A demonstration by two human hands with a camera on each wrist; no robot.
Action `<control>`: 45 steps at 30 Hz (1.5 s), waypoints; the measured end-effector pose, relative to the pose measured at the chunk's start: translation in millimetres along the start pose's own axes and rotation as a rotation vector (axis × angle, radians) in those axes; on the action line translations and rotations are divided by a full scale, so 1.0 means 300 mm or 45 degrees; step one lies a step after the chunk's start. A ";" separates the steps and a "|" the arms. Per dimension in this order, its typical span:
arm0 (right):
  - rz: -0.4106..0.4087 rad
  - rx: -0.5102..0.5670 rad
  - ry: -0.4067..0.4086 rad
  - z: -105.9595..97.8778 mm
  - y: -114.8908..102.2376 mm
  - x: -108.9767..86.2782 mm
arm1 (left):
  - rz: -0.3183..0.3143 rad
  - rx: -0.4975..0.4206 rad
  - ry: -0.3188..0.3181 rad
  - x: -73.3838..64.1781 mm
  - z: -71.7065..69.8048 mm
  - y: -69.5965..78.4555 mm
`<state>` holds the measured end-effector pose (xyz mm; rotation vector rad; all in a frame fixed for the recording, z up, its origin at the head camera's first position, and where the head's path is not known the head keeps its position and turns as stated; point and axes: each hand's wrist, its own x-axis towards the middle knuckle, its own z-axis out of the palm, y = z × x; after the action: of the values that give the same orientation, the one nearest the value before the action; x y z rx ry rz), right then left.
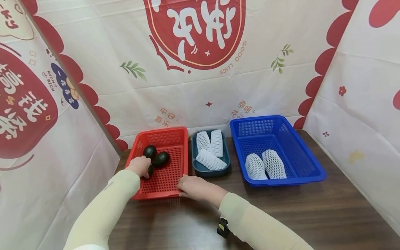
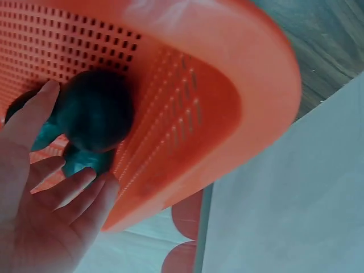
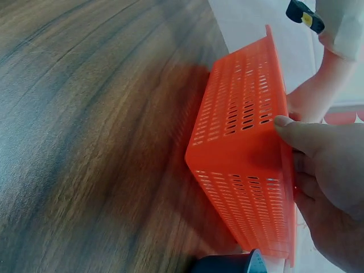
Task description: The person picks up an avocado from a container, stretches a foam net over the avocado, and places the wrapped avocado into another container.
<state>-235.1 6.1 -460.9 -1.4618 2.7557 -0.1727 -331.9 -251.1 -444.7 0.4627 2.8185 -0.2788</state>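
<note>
We've got a dark brown wood-grain table, pale glare on top. Behind and beside it, white fabric hangings with red scalloped borders, red emblems, green leaf sprigs.

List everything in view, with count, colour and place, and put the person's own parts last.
Left basket: one, red, left on the table
Fruits: three, dark green, in the left basket
Tray: one, dark teal, between the baskets
Flat foam nets: three, white, in the tray
Right basket: one, blue, right on the table
Bulging foam nets: two, white, in the right basket
Table: one, brown, under everything
Printed cloth: pieces uncertain, mainly white and red, behind and beside the table
Wrist devices: two, black and yellow, one per cuff
Sleeves: two, pale cream, on the forearms
Left grip: one, bare, at the fruits
Right grip: one, bare, holding the left basket's rim
</note>
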 end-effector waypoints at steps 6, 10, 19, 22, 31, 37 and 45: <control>0.034 0.065 -0.032 -0.021 -0.002 0.002 | -0.022 -0.073 -0.084 0.022 0.032 -0.022; 0.020 0.058 -0.046 -0.023 -0.008 0.002 | -0.015 -0.062 -0.097 0.029 0.046 -0.029; 0.039 0.077 -0.063 -0.022 -0.003 0.007 | -0.056 -0.203 -0.069 0.029 0.042 -0.017; 0.050 0.096 -0.073 -0.022 0.001 0.010 | -0.084 -0.275 -0.077 0.025 0.039 -0.012; 0.058 0.142 -0.083 -0.017 0.002 0.008 | -0.146 -0.385 -0.150 0.011 0.037 0.003; 0.060 0.134 -0.080 -0.021 -0.002 0.005 | -0.021 -0.245 -0.093 0.008 0.031 0.004; 0.041 0.091 -0.067 -0.017 -0.003 -0.001 | -0.039 -0.289 -0.030 -0.014 0.010 -0.014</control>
<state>-234.5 6.4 -455.8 -1.3841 2.7002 -0.2262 -328.8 -257.0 -445.7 0.3636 2.7908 0.0305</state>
